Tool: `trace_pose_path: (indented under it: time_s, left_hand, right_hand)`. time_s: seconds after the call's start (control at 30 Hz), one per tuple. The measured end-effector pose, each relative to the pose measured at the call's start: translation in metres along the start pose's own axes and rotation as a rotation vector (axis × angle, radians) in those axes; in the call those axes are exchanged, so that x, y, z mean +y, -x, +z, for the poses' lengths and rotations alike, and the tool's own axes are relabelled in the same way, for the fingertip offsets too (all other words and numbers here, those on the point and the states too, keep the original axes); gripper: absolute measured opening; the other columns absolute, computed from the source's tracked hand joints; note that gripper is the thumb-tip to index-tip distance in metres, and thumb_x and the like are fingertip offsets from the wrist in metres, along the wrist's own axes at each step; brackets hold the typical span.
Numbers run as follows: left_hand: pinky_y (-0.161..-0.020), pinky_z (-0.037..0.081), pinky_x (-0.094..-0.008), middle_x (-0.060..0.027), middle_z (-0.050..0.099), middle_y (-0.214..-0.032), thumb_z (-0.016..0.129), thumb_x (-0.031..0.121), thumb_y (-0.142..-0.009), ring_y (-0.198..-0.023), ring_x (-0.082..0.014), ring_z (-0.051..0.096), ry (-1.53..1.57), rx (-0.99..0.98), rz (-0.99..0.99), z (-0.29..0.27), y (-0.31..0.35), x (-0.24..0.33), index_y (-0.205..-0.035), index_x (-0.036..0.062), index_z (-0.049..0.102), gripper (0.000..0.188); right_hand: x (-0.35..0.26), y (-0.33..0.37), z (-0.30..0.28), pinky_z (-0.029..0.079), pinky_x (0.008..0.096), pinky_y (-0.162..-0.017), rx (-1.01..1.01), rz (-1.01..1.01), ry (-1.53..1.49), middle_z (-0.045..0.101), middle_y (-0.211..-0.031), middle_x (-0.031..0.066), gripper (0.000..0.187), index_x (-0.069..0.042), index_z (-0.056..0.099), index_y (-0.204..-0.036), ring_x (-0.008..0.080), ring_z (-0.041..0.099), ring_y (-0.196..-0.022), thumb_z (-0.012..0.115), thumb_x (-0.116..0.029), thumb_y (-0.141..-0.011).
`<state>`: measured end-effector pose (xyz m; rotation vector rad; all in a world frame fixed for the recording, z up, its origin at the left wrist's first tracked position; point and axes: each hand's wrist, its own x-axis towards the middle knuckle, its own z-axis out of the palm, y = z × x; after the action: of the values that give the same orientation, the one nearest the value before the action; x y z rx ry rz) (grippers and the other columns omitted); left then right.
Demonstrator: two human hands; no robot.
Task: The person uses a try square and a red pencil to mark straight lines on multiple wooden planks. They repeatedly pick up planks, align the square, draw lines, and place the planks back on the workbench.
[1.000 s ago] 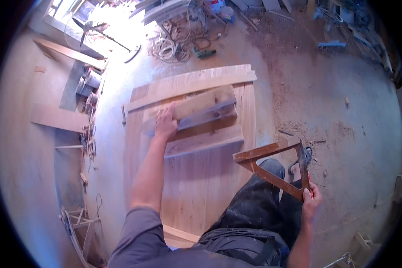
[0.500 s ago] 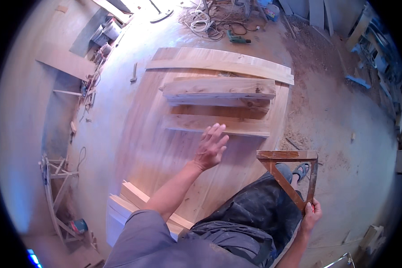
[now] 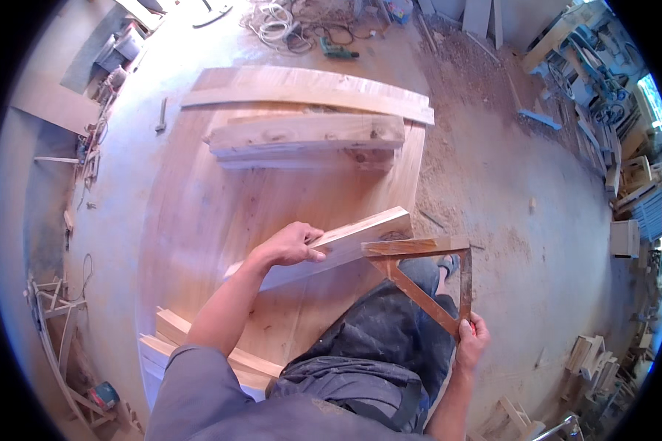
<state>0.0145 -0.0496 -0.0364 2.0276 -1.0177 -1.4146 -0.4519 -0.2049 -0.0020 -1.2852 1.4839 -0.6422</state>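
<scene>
My left hand (image 3: 290,244) is closed around the middle of a pale squared wooden board (image 3: 364,229), tilted with its right end raised. Held in my right hand (image 3: 474,338) is a brown triangular wooden carpenter's square (image 3: 425,300), gripped at its lower corner. Something small and red shows by the right fingers, too little to name. The square's top bar is close to the board's right end; whether they touch I cannot tell. Beneath the board spreads a wide wooden panel (image 3: 272,198). More squared timbers (image 3: 309,134) lie together on its far half.
A long plank (image 3: 309,99) crosses the panel's far edge. Pale wood pieces (image 3: 235,358) lie by my left elbow. On the floor beyond are a green power drill (image 3: 338,49), coiled cable (image 3: 278,26) and a hammer (image 3: 162,115). Wood scraps (image 3: 592,360) lie at the right.
My left hand, open above the timbers before, has taken hold of the nearest one and brought it closer to me. The view has shifted; the right hand still holds the square.
</scene>
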Motion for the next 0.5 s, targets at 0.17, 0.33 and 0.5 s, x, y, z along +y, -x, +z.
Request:
trace_pose_path:
  time_s: [0.17, 0.33, 0.5]
  left_hand:
    - [-0.098, 0.051, -0.0464, -0.0158, 0.068, -0.118, 0.089, 0.022, -0.079, -0.111, -0.0361, 0.062, -0.320, 0.392, 0.128, 0.034, 0.035, -0.010, -0.128, 0.0060, 0.071, 0.054]
    - [-0.095, 0.054, -0.0502, -0.0191, 0.069, -0.116, 0.087, 0.022, -0.077, -0.108, -0.0411, 0.065, -0.461, 0.486, 0.133, 0.052, 0.075, -0.012, -0.151, 0.0049, 0.054, 0.083]
    - [-0.100, 0.056, -0.0481, -0.0244, 0.072, -0.124, 0.085, 0.021, -0.081, -0.113, -0.0422, 0.070, -0.113, 0.450, 0.044, 0.075, 0.099, -0.013, -0.149, -0.0023, 0.055, 0.078]
  right_hand:
    - [-0.001, -0.003, 0.003, 0.054, 0.0281, -0.088, -0.050, 0.020, 0.116, 0.071, -0.106, 0.0045, 0.027, 0.005, 0.071, -0.125, 0.0119, 0.066, -0.095, 0.067, -0.005, -0.099]
    - [-0.032, -0.004, 0.027, 0.054, 0.0278, -0.083, -0.100, -0.054, 0.283, 0.071, -0.101, 0.0024, 0.027, 0.004, 0.072, -0.124, 0.0102, 0.064, -0.092, 0.067, -0.006, -0.099]
    - [-0.040, -0.007, 0.052, 0.054, 0.0304, -0.083, -0.198, -0.052, 0.346, 0.071, -0.096, 0.0020, 0.027, 0.002, 0.073, -0.121, 0.0118, 0.064, -0.089, 0.069, -0.010, -0.098]
